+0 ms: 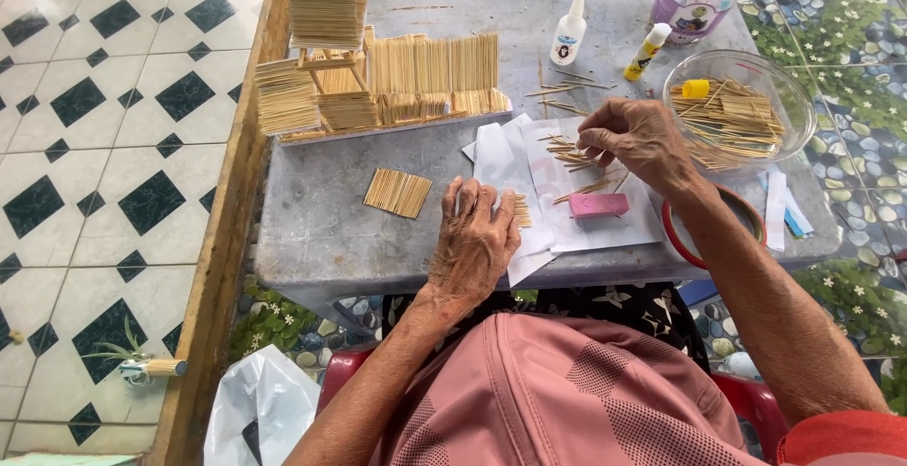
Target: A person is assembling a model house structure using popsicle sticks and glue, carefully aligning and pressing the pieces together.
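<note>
Pinching a thin stick [597,157] with my right hand [635,137], it points sideways; my left hand [482,239] lies flat, spread on paper [605,225] near the table [312,230] edge.

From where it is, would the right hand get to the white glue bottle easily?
Probably yes. The right hand is over the loose sticks on the paper, and the glue bottle stands upright just beyond, with only a few flat sticks on the table between them.
</note>
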